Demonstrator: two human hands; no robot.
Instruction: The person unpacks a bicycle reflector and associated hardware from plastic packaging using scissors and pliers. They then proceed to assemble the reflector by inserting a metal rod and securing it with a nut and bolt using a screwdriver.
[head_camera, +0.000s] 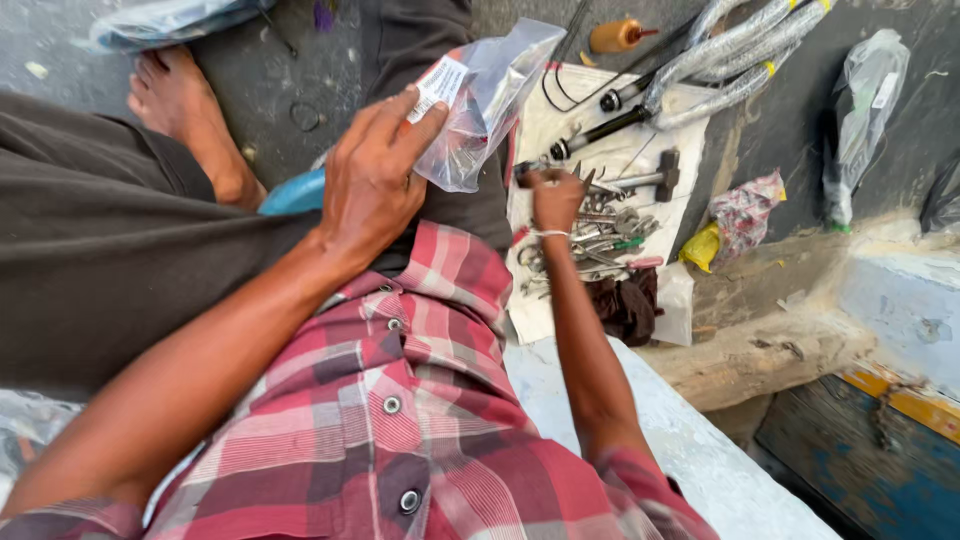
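Observation:
My left hand (375, 175) rests over my lap and grips a clear plastic bag (490, 95) with a white label, held by its near edge. My right hand (555, 198) reaches down to the ground and pinches a dark metal tool (528, 170) at the top of a heap of wrenches and spanners (600, 235). The tools lie on a white sheet (545, 120) spread on the ground. My red plaid shirt fills the lower middle of the view.
A hammer (655, 178) lies beside the tool heap, with a dark rag (625, 305) below it. Plastic-wrapped long parts (735, 50) lie at the top right. More bags (860, 110), an orange oil bottle (617, 36), a bare foot (185, 110) and a concrete ledge (770, 350) surround me.

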